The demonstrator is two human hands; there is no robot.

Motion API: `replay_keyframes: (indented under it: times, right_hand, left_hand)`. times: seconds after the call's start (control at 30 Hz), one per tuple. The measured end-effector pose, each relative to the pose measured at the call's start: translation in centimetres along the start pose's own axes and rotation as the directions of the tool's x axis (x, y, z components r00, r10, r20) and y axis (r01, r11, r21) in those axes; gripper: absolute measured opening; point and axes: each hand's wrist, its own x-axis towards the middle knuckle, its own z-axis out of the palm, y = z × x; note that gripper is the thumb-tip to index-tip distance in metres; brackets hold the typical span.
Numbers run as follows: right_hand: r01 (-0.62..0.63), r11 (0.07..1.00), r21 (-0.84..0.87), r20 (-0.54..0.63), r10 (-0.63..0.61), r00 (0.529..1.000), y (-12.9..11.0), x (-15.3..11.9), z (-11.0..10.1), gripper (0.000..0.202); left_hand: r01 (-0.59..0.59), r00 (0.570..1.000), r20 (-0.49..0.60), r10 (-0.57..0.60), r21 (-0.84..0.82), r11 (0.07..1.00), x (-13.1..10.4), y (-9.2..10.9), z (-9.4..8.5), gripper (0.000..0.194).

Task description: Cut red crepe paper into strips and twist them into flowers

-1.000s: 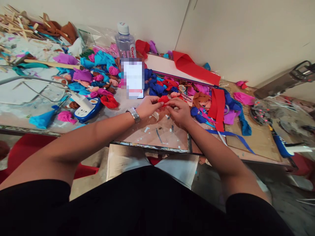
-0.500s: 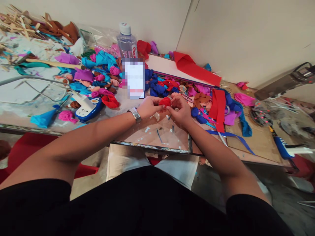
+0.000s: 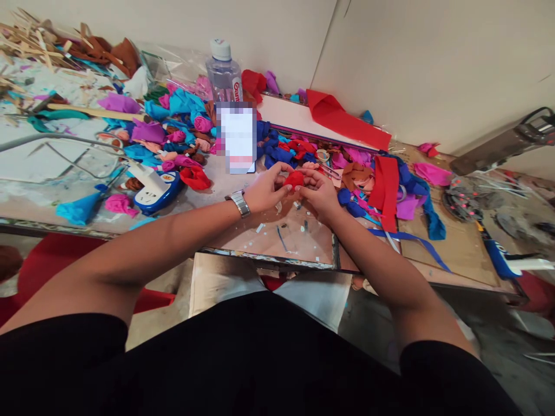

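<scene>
A small red crepe-paper rose [image 3: 294, 180] is held between my two hands above the near part of the table. My left hand [image 3: 267, 188], with a metal watch [image 3: 239, 203] on its wrist, pinches the flower from the left. From the right, the thumb and fingers of my right hand [image 3: 319, 193] close on it too. The flower's underside is hidden by my fingers. Just beyond my hands lie crumpled dark blue paper pieces [image 3: 277, 155]. A phone [image 3: 237, 138] with a blurred screen leans up beyond my left hand.
A water bottle [image 3: 223, 72] stands behind the phone. Red paper strips [image 3: 384, 193] and a blue ribbon [image 3: 422, 248] lie to the right. On the left are a blue-white power strip [image 3: 156, 195], pliers [image 3: 58, 115] and wooden sticks [image 3: 34, 43]. The table's front edge [image 3: 269, 258] is near my lap.
The red rose has shifted slightly right and now sits lower between my fingers. My left hand has moved a little rightward, and the fingers of both hands have changed their grip around it.
</scene>
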Motion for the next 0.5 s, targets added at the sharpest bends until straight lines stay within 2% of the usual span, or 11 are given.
replay_keyframes:
  times: [0.13, 0.27, 0.4, 0.5]
  right_hand:
    - [0.002, 1.0, 0.0, 0.018, -0.002, 1.0, -0.1, -0.1, 0.0, 0.069]
    - [-0.007, 1.0, -0.006, 0.098, 0.008, 0.995, -0.5, -0.6, 0.2, 0.072]
    - [0.032, 0.999, -0.041, 0.154, -0.026, 0.988, -0.5, -1.0, 0.4, 0.051]
    - [0.04, 0.996, -0.083, 0.089, -0.033, 0.995, -0.5, -1.1, 0.5, 0.04]
  left_hand:
    - [-0.044, 0.999, 0.008, 0.043, 0.032, 0.999, -0.1, 0.1, 0.1, 0.062]
    - [-0.047, 0.997, 0.056, 0.044, 0.049, 0.998, -0.3, 0.6, 0.1, 0.062]
    - [-0.088, 0.993, 0.092, 0.076, 0.13, 0.988, -0.5, 1.0, 0.1, 0.06]
    - [-0.069, 0.997, 0.049, 0.063, 0.112, 0.991, -0.4, 0.8, 0.0, 0.062]
